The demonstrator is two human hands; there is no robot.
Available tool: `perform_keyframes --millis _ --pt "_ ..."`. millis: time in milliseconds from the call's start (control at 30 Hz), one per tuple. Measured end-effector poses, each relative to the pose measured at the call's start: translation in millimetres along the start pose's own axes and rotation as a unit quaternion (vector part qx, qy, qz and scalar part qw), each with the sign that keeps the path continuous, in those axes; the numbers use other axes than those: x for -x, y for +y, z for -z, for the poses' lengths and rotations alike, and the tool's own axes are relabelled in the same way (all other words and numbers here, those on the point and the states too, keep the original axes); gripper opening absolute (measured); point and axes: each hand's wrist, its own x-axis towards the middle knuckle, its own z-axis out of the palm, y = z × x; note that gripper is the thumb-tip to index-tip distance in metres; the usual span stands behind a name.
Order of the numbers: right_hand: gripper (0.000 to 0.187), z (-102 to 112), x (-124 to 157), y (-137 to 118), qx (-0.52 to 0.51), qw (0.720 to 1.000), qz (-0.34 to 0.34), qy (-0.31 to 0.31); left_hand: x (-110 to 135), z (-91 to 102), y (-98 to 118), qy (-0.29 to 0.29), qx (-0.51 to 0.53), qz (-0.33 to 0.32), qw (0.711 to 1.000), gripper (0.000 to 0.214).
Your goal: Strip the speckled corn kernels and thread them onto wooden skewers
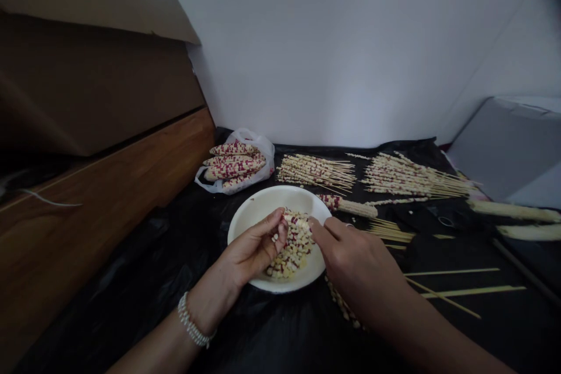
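My left hand (258, 245) is over a white bowl (239, 225), thumb and fingers pinched at the left end of a short row of corn kernels (298, 221). The row appears threaded on a thin skewer, mostly hidden. My right hand (350, 251) closes on the row's other end at the bowl's right rim. Loose cream and dark red kernels (291, 254) lie in the bowl below. A kernel seems to be between my left fingertips, but the fingers partly cover it.
Behind the bowl are a plastic bag (265, 149) of corn cobs and two piles of kernel-threaded skewers (307, 172). A partly stripped cob (357, 208), bare sticks (477, 291) and bare cobs (521, 210) lie rightward on black plastic (144, 286). A wooden board (131, 169) borders the left.
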Motion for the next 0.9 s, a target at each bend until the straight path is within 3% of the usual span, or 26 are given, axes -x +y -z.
perform_keyframes --millis 200,333,467,533,900 --pt "0.032 -5 1 1 -0.018 1.000 -0.005 0.004 0 -1.7 -6 0.023 -0.037 -0.030 0.999 0.015" --pt "0.031 -6 -1 9 -0.019 1.000 -0.014 0.005 2 -2.8 1 0.009 -0.040 -0.044 0.998 0.012" --pt "0.037 -6 0 14 0.015 0.999 -0.026 0.015 2 0.9 9 -0.039 -0.057 -0.027 0.997 0.043" --pt "0.038 -6 0 14 0.018 0.999 -0.028 0.006 1 3.6 8 -0.043 -0.064 -0.028 0.997 0.048" --pt "0.035 2 -1 14 -0.007 1.000 -0.027 -0.009 1 1.7 2 0.023 -0.018 -0.044 0.999 0.021"
